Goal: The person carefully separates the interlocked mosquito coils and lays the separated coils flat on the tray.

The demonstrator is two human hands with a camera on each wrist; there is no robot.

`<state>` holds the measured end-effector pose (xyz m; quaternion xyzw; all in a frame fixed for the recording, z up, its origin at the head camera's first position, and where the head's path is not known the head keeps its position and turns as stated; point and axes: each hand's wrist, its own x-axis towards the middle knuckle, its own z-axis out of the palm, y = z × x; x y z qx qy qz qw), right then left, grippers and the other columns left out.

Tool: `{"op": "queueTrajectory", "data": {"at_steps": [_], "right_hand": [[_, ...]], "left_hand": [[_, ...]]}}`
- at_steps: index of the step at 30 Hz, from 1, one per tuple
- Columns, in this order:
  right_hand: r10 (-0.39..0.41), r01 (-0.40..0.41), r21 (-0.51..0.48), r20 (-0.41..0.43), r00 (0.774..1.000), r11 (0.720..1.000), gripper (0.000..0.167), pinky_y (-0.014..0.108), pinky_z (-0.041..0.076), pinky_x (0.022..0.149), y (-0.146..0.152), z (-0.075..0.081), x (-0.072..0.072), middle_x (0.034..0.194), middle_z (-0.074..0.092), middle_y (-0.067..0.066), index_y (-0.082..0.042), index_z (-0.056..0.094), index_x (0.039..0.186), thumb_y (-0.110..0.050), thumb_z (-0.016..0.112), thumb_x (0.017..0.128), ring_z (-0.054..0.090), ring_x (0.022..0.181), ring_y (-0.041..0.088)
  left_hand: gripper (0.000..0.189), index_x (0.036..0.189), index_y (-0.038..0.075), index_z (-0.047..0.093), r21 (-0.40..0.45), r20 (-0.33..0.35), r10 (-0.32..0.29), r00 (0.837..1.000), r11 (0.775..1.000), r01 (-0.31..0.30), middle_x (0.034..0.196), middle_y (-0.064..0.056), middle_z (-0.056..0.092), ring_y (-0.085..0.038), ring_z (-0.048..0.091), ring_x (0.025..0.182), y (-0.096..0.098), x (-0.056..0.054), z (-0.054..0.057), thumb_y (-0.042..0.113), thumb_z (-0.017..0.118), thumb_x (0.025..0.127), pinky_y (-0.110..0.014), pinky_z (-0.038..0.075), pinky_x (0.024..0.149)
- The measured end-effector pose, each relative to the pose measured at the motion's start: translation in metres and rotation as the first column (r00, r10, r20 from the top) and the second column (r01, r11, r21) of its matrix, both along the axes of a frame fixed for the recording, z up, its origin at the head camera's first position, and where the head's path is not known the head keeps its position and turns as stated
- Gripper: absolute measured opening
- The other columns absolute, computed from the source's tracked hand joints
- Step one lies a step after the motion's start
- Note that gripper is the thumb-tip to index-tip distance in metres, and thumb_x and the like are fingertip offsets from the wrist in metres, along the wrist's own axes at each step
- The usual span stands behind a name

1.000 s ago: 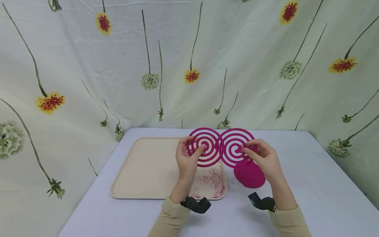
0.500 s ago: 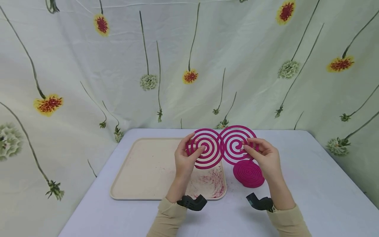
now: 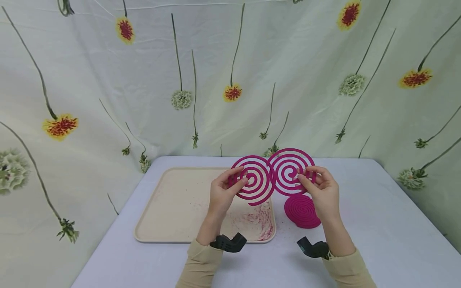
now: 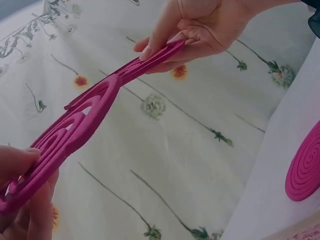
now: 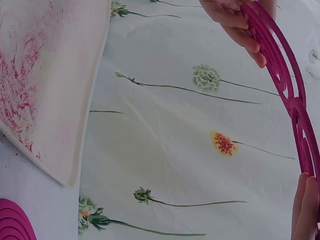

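Two magenta mosquito coils are held up side by side in the head view, the left coil (image 3: 251, 179) overlapping the right coil (image 3: 289, 173) where their outer rings cross. My left hand (image 3: 222, 194) pinches the left coil between thumb and fingers near its centre. With thumb and fingertips my right hand (image 3: 327, 194) grips the right coil at its right side. The right coil sits slightly higher. Seen edge-on in the left wrist view, the joined coils (image 4: 82, 122) bend where they meet. Below the right hand, more magenta coils (image 3: 302, 212) lie nested or stacked on the table.
A beige tray (image 3: 173, 212) lies left of the stacked coils, with magenta dust and crumbs at its right end. Both wrists wear black camera mounts. A flower-printed cloth (image 3: 223, 120) hangs behind the white-covered table (image 3: 381, 224).
The right coil has risen relative to the left one, and their overlap has narrowed. The left coil's outer end now shows at the bottom. My left wrist has shifted slightly left.
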<state>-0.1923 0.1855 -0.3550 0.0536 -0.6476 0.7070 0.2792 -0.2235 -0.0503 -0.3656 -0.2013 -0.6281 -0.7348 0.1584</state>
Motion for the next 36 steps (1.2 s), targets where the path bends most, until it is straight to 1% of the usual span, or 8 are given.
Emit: {"op": "queueTrajectory", "data": {"at_steps": [5,9,12,18,22,29,33,36], "right_hand": [[-0.015,0.014,-0.090,-0.009,1.000,0.996,0.027,0.024,0.055,0.070,-0.004,-0.001,-0.001,0.091,0.067,0.001,0.007,0.055,0.110,0.005,0.065,0.084,0.068,0.080,0.011],[-0.022,0.016,-0.160,-0.036,0.999,0.987,0.026,0.025,0.054,0.073,-0.010,-0.002,-0.001,0.093,0.066,0.003,0.005,0.056,0.109,0.004,0.064,0.085,0.067,0.084,0.012],[-0.021,0.009,-0.194,-0.061,0.998,0.981,0.026,0.025,0.054,0.074,-0.013,-0.003,-0.001,0.094,0.066,0.004,0.005,0.056,0.110,0.003,0.064,0.085,0.067,0.085,0.013],[-0.023,0.004,-0.203,-0.093,0.995,0.979,0.026,0.025,0.053,0.075,-0.015,-0.005,-0.001,0.095,0.066,0.004,0.004,0.056,0.109,0.003,0.065,0.085,0.067,0.087,0.013],[-0.024,0.004,-0.200,-0.100,0.995,0.980,0.025,0.025,0.053,0.075,-0.015,-0.005,-0.001,0.095,0.067,0.003,0.003,0.057,0.109,0.003,0.065,0.085,0.067,0.087,0.013],[-0.011,-0.008,-0.191,-0.099,0.995,0.982,0.026,0.025,0.053,0.076,-0.013,-0.005,-0.001,0.095,0.067,0.004,0.004,0.057,0.110,0.004,0.064,0.085,0.067,0.087,0.013],[-0.008,-0.006,-0.152,-0.093,0.996,0.988,0.029,0.024,0.054,0.073,-0.011,-0.004,-0.001,0.094,0.068,0.003,0.002,0.055,0.112,0.005,0.063,0.085,0.068,0.083,0.013],[-0.005,-0.005,-0.118,-0.090,0.996,0.993,0.032,0.024,0.055,0.071,-0.010,-0.003,-0.001,0.093,0.069,0.002,-0.001,0.053,0.115,0.004,0.064,0.085,0.069,0.080,0.013]], "left_hand": [[0.032,0.114,-0.003,0.064,0.061,0.014,0.061,0.998,0.996,-0.061,0.110,-0.019,0.064,-0.026,0.066,0.096,0.005,0.001,0.000,0.004,0.070,0.083,-0.033,0.055,0.077],[0.032,0.112,-0.002,0.065,0.115,0.021,0.132,0.991,0.984,-0.133,0.108,-0.018,0.064,-0.025,0.066,0.096,0.013,0.002,-0.001,0.005,0.072,0.082,-0.033,0.055,0.076],[0.033,0.112,-0.001,0.064,0.147,0.021,0.163,0.986,0.975,-0.164,0.107,-0.018,0.064,-0.025,0.066,0.095,0.016,0.004,-0.001,0.005,0.072,0.081,-0.032,0.055,0.075],[0.034,0.114,-0.002,0.061,0.206,0.026,0.155,0.988,0.966,-0.157,0.112,-0.017,0.063,-0.025,0.065,0.099,0.019,0.005,-0.002,0.005,0.071,0.083,-0.033,0.054,0.078],[0.034,0.114,-0.003,0.061,0.210,0.021,0.152,0.988,0.966,-0.153,0.113,-0.017,0.063,-0.026,0.064,0.100,0.019,0.005,-0.003,0.005,0.071,0.083,-0.034,0.054,0.079],[0.035,0.115,-0.002,0.060,0.199,0.016,0.151,0.988,0.968,-0.151,0.113,-0.017,0.062,-0.025,0.064,0.100,0.018,0.005,-0.002,0.005,0.071,0.083,-0.033,0.054,0.079],[0.037,0.118,0.000,0.059,0.174,0.000,0.150,0.989,0.974,-0.148,0.112,-0.017,0.063,-0.026,0.065,0.099,0.016,0.003,-0.002,0.005,0.071,0.083,-0.033,0.054,0.079],[0.043,0.123,0.001,0.054,0.152,-0.012,0.145,0.989,0.978,-0.142,0.112,-0.019,0.064,-0.029,0.065,0.098,0.012,0.002,-0.001,0.005,0.071,0.083,-0.033,0.054,0.078]]}}
